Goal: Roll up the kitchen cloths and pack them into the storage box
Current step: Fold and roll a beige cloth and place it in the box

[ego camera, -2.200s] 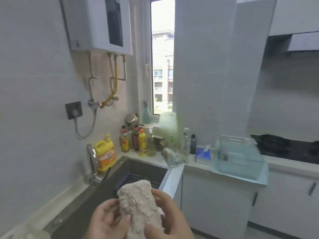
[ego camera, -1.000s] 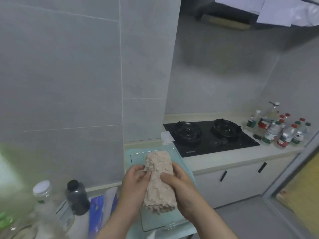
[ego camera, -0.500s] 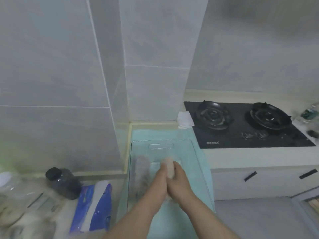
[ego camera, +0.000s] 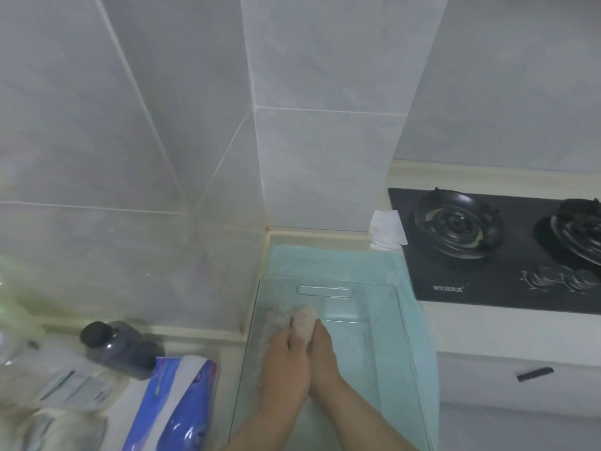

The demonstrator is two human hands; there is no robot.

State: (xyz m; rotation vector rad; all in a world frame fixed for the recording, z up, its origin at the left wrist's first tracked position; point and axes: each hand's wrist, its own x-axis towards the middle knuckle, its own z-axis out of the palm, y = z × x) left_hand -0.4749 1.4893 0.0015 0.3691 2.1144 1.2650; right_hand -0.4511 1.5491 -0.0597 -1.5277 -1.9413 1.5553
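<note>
black hob (ego camera: 507, 255) at right; dark bottle (ego camera: 120, 348) near blue tissue pack (ego camera: 175, 405).

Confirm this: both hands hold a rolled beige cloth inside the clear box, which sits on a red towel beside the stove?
Not red: the head view shows a pale green towel. The left hand and right hand do hold the rolled beige cloth inside the clear box beside the stove.

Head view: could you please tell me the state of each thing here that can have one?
Clear plastic storage box: open, lidless, upright on a pale green towel.
Beige rolled kitchen cloth: rolled, inside the box, held by both hands.
Left hand: holding the cloth.
Right hand: holding the cloth.
Black gas hob: burners unlit.
Dark bottle: capped.
</note>
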